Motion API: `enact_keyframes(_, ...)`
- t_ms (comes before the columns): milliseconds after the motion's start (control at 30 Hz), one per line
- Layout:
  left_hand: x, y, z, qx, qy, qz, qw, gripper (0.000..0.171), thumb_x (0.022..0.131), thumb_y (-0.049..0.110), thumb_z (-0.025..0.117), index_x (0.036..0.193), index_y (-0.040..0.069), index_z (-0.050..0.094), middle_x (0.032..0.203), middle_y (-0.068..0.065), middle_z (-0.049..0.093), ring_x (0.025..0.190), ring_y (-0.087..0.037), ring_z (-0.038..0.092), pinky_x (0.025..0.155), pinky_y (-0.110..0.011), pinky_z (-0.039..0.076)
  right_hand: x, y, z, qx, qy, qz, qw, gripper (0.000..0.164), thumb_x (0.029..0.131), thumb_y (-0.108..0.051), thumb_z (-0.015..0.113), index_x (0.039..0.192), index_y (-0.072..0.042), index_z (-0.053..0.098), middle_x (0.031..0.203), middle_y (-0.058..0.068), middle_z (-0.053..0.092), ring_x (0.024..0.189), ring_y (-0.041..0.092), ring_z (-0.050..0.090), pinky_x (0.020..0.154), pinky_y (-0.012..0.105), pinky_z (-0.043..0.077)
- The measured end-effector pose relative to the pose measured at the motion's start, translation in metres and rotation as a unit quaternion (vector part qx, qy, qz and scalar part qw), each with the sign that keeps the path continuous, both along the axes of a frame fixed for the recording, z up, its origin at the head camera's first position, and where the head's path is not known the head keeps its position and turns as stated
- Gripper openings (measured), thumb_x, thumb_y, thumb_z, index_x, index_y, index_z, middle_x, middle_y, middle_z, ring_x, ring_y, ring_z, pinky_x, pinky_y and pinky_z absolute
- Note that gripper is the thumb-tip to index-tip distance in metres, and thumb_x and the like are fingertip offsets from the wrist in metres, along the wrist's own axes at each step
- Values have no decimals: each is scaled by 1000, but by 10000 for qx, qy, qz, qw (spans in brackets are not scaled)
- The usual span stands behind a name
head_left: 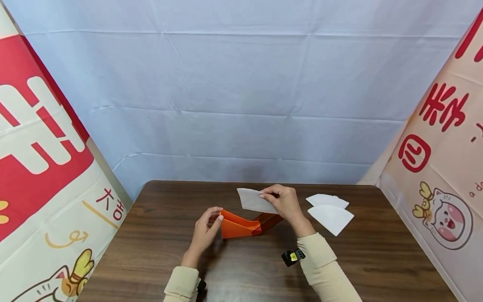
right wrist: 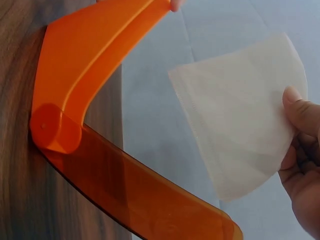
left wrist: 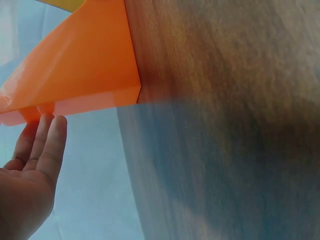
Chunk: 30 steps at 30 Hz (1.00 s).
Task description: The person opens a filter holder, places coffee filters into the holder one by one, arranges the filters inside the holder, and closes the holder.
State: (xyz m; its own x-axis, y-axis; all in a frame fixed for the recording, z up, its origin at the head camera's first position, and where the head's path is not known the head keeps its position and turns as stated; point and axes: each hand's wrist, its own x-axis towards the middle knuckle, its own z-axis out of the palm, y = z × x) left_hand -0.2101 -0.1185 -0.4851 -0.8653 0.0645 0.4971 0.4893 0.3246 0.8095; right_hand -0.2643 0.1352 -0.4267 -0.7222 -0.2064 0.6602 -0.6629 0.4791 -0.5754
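- Nearest us: cream long sleeves (head_left: 182, 283), cuffs folded, w/ small black devices (head_left: 292, 256) at both wrists.
- Our L hand (head_left: 203, 230): fingers nearly straight, thumb opposite, gripping the tall L end of an orange, wedge-shaped plastic box (head_left: 239, 226).
- Box stands upright on the brown wood-grain counter (head_left: 158, 243), approx. mid, tall end L, low end R.
- At the low end, a see-through amber plastic lid (right wrist: 145, 192) joins it by a round pivot; lid's swung clear of the box's top, tilting up to the R.
- Our R hand (head_left: 284, 205): thumb & fingers closed tight on the curved edge of a white fan-shaped paper sheet (head_left: 253, 200), held in the air above the lid, apart from box.
- R of that hand, we've 2 more white fan-shaped sheets (head_left: 332, 218) flat on the counter, nearer one partly over the farther.
- Far back: pale-blue creased cloth (head_left: 241, 105), w/ printed banners (head_left: 434, 167) L & R.
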Motion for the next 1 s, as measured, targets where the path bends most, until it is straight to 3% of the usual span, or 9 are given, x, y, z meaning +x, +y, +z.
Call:
enact_keyframes(367,-3,-3,-2,-155,34,-77,9998,24,89,2,60,113,4,61,97,-16,64,78,-26,60,67,-31,52,-2,-14,-6,21,15,329,9995,9,71,-2,77,78,-8,76,77,2,69,64,11,60,50,23,47)
enact_keyframes(800,-3,-4,-2,-78,-8,-190,9998,24,89,2,60,114,-1,60,100,-18,63,81,-29,60,69,-35,53,-4,-27,-20,143,-516,363,9979,7,73,-5,77,78,-11,75,75,-3,66,62,8,54,50,23,45)
enact_keyframes(1000,-4,-5,-3,-73,-9,-169,9998,24,89,2,61,113,-2,60,98,-18,64,80,-28,60,69,-31,52,-5,-32,-26,-66,-847,271,9960,5,74,-8,77,77,-10,74,73,-4,64,58,12,48,48,23,41)
